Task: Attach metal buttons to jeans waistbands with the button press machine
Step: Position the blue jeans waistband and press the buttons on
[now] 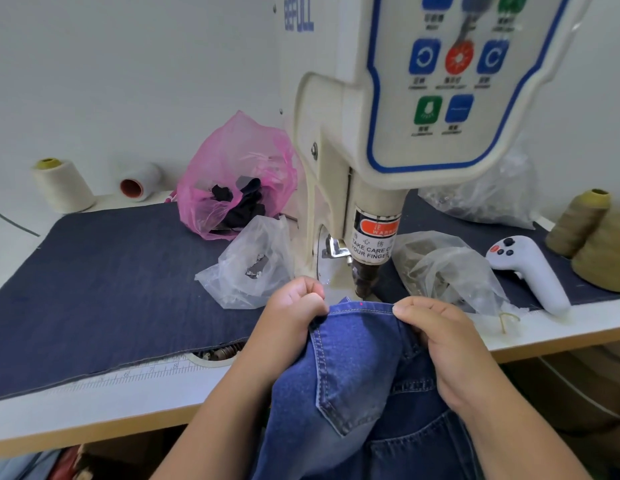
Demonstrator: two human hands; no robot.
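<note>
Left hand and right hand each pinch the jeans waistband, held taut just below the button press machine head.

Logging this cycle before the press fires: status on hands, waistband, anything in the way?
Left hand and right hand both grip the jeans waistband. Waistband edge sits just below the press head, red dot on denim. Fingers close to the head; nothing else obstructing.
</note>
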